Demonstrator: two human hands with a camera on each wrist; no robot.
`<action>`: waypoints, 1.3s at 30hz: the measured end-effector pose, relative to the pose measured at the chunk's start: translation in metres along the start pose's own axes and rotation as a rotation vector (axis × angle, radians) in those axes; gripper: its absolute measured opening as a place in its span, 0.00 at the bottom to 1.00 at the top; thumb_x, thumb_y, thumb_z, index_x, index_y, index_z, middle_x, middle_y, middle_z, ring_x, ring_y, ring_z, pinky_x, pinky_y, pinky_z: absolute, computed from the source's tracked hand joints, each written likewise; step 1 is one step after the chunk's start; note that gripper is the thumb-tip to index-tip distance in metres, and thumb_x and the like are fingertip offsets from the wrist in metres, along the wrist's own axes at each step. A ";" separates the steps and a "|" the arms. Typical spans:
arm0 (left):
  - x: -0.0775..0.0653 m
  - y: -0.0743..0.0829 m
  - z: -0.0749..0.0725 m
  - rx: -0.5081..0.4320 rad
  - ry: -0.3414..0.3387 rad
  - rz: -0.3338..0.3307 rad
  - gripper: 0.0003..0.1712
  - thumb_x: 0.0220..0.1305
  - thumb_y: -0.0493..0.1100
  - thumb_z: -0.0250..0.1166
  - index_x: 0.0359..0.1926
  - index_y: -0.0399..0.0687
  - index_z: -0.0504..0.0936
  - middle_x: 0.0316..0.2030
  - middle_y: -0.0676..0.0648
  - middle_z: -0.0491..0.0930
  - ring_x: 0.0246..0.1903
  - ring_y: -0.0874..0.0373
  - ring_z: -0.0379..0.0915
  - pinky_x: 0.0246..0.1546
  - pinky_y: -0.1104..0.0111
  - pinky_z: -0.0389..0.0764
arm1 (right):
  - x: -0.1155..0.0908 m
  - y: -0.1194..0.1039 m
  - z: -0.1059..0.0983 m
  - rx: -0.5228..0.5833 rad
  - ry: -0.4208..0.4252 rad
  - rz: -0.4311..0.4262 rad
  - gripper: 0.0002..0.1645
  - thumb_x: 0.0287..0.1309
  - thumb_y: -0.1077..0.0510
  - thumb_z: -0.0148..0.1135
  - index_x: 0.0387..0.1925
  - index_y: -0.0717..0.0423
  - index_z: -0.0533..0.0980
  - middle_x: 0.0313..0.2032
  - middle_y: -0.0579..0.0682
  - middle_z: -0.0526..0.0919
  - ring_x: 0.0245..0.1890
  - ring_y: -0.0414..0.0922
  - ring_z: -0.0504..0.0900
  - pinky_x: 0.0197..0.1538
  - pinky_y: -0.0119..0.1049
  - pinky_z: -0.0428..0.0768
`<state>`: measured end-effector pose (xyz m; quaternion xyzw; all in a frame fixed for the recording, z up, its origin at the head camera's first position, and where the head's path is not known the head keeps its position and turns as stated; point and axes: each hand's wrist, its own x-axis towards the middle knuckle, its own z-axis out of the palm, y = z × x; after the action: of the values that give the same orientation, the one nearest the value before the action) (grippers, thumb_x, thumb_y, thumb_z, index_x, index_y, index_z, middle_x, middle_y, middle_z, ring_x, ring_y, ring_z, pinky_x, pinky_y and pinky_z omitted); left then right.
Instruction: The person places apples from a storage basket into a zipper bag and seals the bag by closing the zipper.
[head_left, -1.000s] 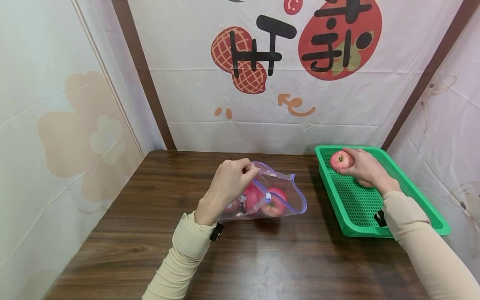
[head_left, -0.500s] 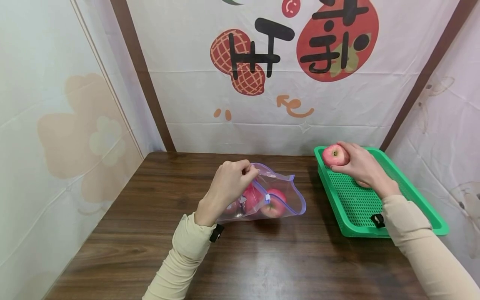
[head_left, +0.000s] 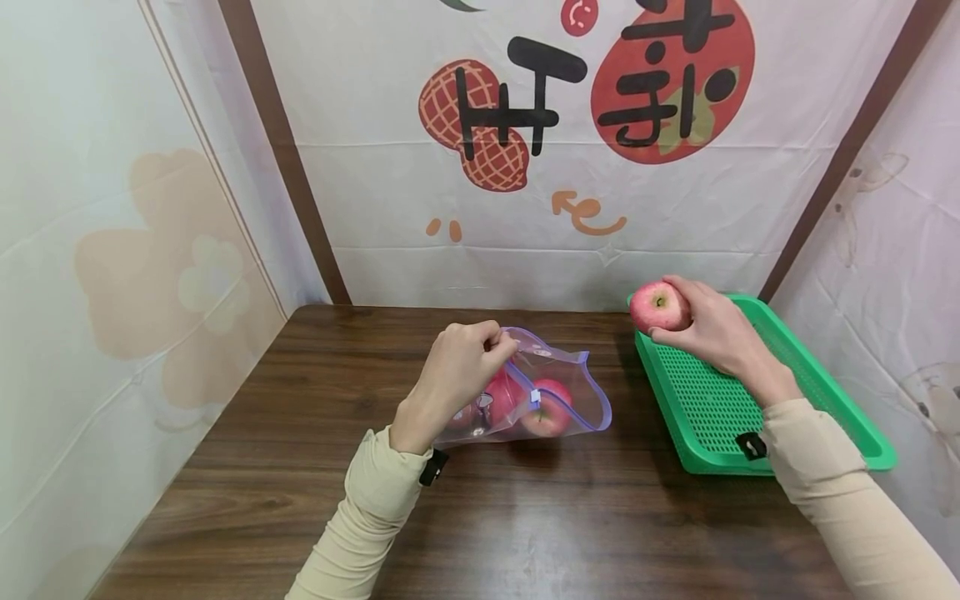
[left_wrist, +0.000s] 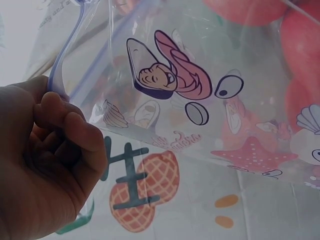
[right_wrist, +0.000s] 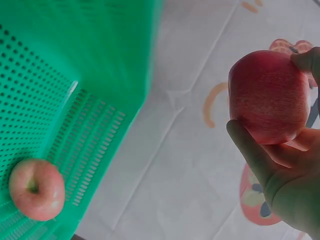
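Note:
My left hand (head_left: 461,367) pinches the purple-edged rim of a clear zip bag (head_left: 588,387) between thumb and curled fingers. The bag lies on its side with its mouth gaping to the right, and apples (head_left: 547,410) show through its plastic. Cartoon prints, such as a pink starfish (left_wrist: 255,152), cover the bag in the left wrist view. My right hand (head_left: 716,325) grips a red apple (head_left: 658,307) above the left back corner of the green basket (head_left: 678,425). Another apple (right_wrist: 37,189) lies in the basket, visible in the right wrist view but hidden by my hand in the head view.
A brown wooden table (head_left: 480,517) carries the bag and the basket. Behind it hangs a white printed cloth (head_left: 390,192), with more cloth on both sides. The basket's raised rim (head_left: 660,400) stands right of the bag, with bare table between them.
My right hand has carried its apple up and left, from inside the basket to over its back left corner. The left hand and the bag have stayed nearly still.

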<state>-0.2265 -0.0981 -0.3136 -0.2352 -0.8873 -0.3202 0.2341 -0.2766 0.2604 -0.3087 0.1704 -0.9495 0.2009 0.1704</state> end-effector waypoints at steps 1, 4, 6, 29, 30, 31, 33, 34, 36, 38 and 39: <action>0.000 0.000 0.000 0.000 0.000 0.000 0.16 0.59 0.40 0.59 0.15 0.51 0.69 0.12 0.59 0.61 0.17 0.65 0.55 0.19 0.72 0.58 | 0.000 -0.003 0.000 -0.002 0.007 -0.007 0.43 0.47 0.45 0.74 0.64 0.52 0.69 0.49 0.57 0.78 0.44 0.52 0.76 0.43 0.51 0.76; 0.000 0.000 0.001 0.000 0.001 0.002 0.16 0.58 0.40 0.59 0.15 0.51 0.69 0.12 0.59 0.61 0.17 0.65 0.55 0.19 0.72 0.58 | -0.001 -0.013 -0.002 -0.002 0.025 -0.031 0.43 0.47 0.46 0.74 0.63 0.53 0.69 0.50 0.56 0.79 0.45 0.52 0.76 0.43 0.52 0.77; 0.000 -0.001 0.001 -0.001 0.003 0.003 0.16 0.58 0.40 0.59 0.15 0.51 0.69 0.12 0.58 0.61 0.17 0.65 0.55 0.19 0.72 0.58 | -0.001 -0.020 -0.002 0.002 0.036 -0.052 0.43 0.46 0.46 0.74 0.63 0.54 0.69 0.51 0.57 0.79 0.45 0.52 0.77 0.43 0.52 0.78; 0.000 0.000 -0.002 -0.002 0.011 0.011 0.17 0.58 0.39 0.58 0.14 0.51 0.68 0.12 0.59 0.60 0.17 0.65 0.54 0.19 0.72 0.57 | -0.011 -0.090 -0.004 0.070 0.106 -0.254 0.48 0.41 0.47 0.77 0.66 0.52 0.69 0.53 0.50 0.80 0.42 0.42 0.78 0.41 0.43 0.81; 0.000 0.000 -0.002 -0.001 0.010 0.011 0.17 0.58 0.39 0.58 0.14 0.51 0.68 0.12 0.59 0.60 0.17 0.65 0.54 0.19 0.72 0.57 | -0.012 -0.092 -0.004 0.074 0.106 -0.261 0.49 0.41 0.47 0.77 0.66 0.52 0.69 0.53 0.50 0.80 0.42 0.42 0.78 0.41 0.43 0.80; 0.001 -0.001 -0.002 0.001 0.009 0.010 0.17 0.58 0.40 0.58 0.14 0.51 0.68 0.12 0.59 0.60 0.17 0.65 0.54 0.19 0.72 0.57 | -0.012 -0.094 -0.004 0.079 0.105 -0.268 0.49 0.41 0.47 0.77 0.66 0.52 0.69 0.53 0.50 0.80 0.42 0.42 0.78 0.42 0.43 0.81; 0.000 -0.001 -0.002 0.001 0.007 0.008 0.17 0.58 0.40 0.58 0.14 0.51 0.68 0.12 0.59 0.60 0.17 0.65 0.54 0.19 0.72 0.58 | -0.013 -0.098 -0.003 0.088 0.100 -0.287 0.50 0.41 0.47 0.78 0.67 0.53 0.69 0.54 0.50 0.80 0.43 0.42 0.78 0.42 0.44 0.81; 0.000 -0.001 -0.002 0.001 0.006 0.007 0.16 0.58 0.40 0.58 0.14 0.51 0.68 0.12 0.59 0.60 0.17 0.65 0.55 0.19 0.72 0.58 | -0.013 -0.099 -0.003 0.092 0.097 -0.299 0.50 0.41 0.46 0.78 0.67 0.52 0.69 0.54 0.50 0.80 0.44 0.43 0.79 0.43 0.44 0.81; 0.000 -0.001 -0.002 -0.001 0.005 0.005 0.16 0.58 0.40 0.58 0.14 0.51 0.69 0.12 0.59 0.61 0.17 0.65 0.55 0.19 0.72 0.58 | -0.014 -0.103 -0.001 0.104 0.088 -0.323 0.50 0.41 0.46 0.78 0.67 0.52 0.69 0.54 0.50 0.81 0.46 0.43 0.79 0.44 0.44 0.82; 0.000 -0.001 -0.003 -0.004 0.004 0.006 0.16 0.58 0.40 0.58 0.14 0.51 0.69 0.12 0.59 0.61 0.17 0.65 0.55 0.19 0.72 0.58 | -0.015 -0.107 0.001 0.116 0.080 -0.342 0.50 0.40 0.46 0.78 0.67 0.51 0.69 0.53 0.48 0.81 0.46 0.42 0.79 0.44 0.43 0.82; 0.000 0.000 -0.003 -0.004 0.004 0.007 0.16 0.58 0.40 0.58 0.14 0.51 0.69 0.12 0.59 0.61 0.17 0.65 0.55 0.19 0.72 0.58 | -0.015 -0.109 0.002 0.122 0.077 -0.351 0.49 0.40 0.46 0.78 0.66 0.50 0.70 0.52 0.47 0.82 0.46 0.41 0.79 0.45 0.43 0.81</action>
<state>-0.2261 -0.1000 -0.3119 -0.2381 -0.8855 -0.3214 0.2364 -0.2213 0.1693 -0.2813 0.3355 -0.8842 0.2315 0.2282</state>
